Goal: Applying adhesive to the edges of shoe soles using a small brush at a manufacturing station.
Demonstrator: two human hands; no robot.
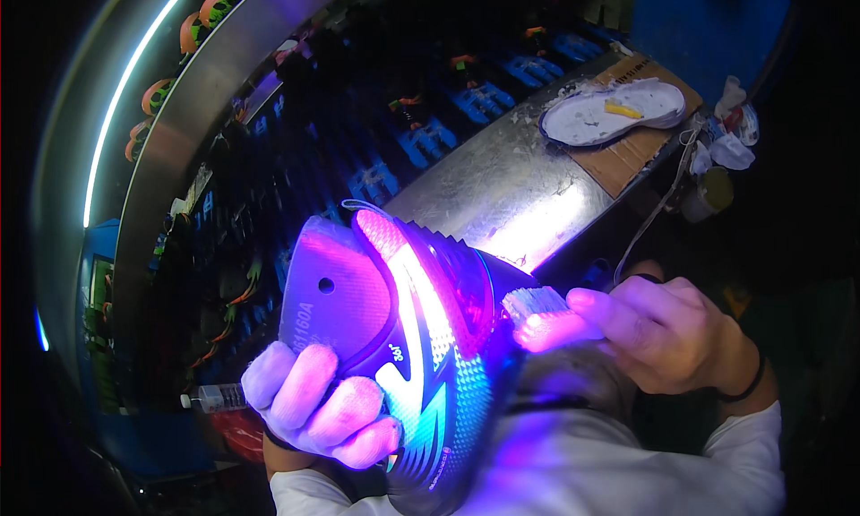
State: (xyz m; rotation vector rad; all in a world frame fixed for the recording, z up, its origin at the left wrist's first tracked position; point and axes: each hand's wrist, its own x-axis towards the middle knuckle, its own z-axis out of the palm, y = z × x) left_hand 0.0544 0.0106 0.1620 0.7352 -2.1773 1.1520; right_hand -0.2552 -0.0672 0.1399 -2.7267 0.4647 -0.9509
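Two hands; one brush

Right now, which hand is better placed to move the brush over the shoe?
Probably the right hand: it holds the brush close to the shoe, while the left hand is occupied gripping the shoe.

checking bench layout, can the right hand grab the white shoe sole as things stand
Probably not: the right hand holds a brush, and a thin cord runs near the way to the white shoe sole.
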